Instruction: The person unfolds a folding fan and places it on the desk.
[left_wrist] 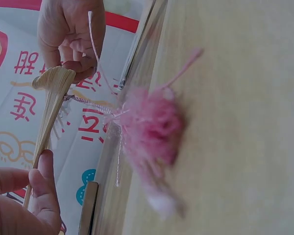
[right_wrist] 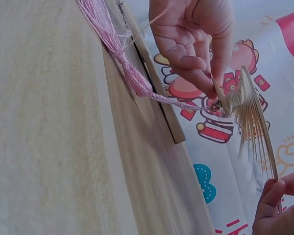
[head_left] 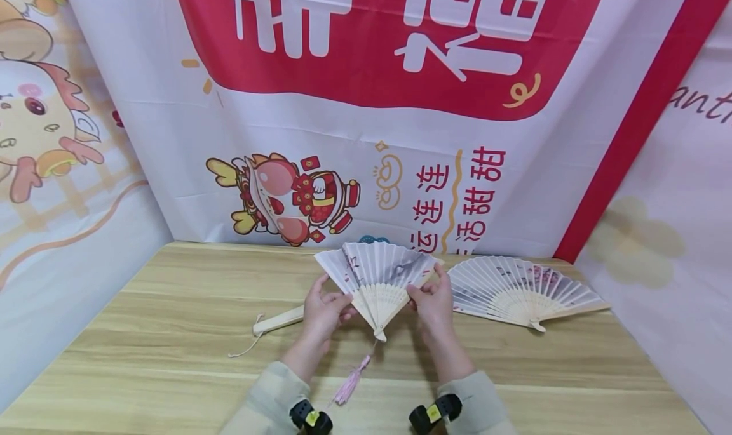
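Fan (head_left: 370, 273) with pink tassel (head_left: 352, 380), opposite edges in the pinch of left hand (head_left: 322, 311) and right hand (head_left: 433, 303), above wooden table (head_left: 171, 340).

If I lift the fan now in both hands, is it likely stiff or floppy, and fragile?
The held fan is probably light and fragile, as its ribs look thin. It seems stiff lengthwise but may fold sideways, since the ribs meet at one narrow end. The pink tassel, on a thin cord, will likely dangle floppily.
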Tool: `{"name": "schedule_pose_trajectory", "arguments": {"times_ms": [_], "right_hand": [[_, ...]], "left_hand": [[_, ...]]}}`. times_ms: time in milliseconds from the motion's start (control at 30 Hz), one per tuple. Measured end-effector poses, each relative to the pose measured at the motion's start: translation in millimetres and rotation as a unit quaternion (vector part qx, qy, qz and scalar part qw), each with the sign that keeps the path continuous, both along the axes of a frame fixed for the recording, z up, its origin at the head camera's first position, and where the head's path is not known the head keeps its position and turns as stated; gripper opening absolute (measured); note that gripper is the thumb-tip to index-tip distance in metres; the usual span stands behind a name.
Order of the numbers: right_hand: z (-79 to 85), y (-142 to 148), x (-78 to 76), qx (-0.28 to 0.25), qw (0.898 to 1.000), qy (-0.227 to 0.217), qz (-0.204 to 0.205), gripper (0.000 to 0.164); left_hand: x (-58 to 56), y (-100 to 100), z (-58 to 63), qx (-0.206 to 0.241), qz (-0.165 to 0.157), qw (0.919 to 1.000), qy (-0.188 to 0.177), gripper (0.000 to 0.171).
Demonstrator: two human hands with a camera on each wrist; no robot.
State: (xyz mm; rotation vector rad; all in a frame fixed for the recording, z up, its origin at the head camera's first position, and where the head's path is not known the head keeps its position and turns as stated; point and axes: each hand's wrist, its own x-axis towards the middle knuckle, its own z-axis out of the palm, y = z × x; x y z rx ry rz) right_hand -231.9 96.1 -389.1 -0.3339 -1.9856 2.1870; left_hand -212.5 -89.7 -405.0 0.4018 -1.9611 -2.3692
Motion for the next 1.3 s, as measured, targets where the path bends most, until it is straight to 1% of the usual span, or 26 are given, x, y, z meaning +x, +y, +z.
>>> {"name": "schedule_pose_trajectory", "arguments": {"times_ms": [233, 433, 667, 767, 933, 1100, 1300], "right_hand": [[-2.2, 3, -2.5, -0.008, 1.0, 0.008, -0.015, 0.088], [-4.2, 4, -4.6, -0.019, 0.999, 0.013, -0.031, 0.092], [1.7, 3, -2.7, -0.029, 0.998, 0.026, -0.049, 0.097], [6.6, 3, -0.6, -0.03, 0.998, 0.024, -0.054, 0.098], [12.1, 5, 1.1, -0.053, 0.997, 0.012, -0.059, 0.1], [12.8, 8, -0.9, -0.078, 0.995, 0.009, -0.065, 0.104], [11.0, 11, -3.1, -0.094, 0.993, 0.017, -0.066, 0.108]], "left_hand": [[1.0, 0, 2.1, 0.018, 0.012, 0.9997, 0.01, 0.083], [0.8, -1, 1.6, 0.018, 0.029, 0.9994, 0.011, 0.085], [1.1, -1, 2.4, 0.03, 0.039, 0.9987, 0.014, 0.087], [1.3, -2, 3.6, 0.036, 0.042, 0.9983, 0.018, 0.088], [2.5, -2, 7.1, 0.043, 0.048, 0.9976, 0.022, 0.089], [2.1, -2, 8.4, 0.052, 0.053, 0.9967, 0.033, 0.088], [0.0, -3, 5.5, 0.054, 0.067, 0.9957, 0.036, 0.088]]}}
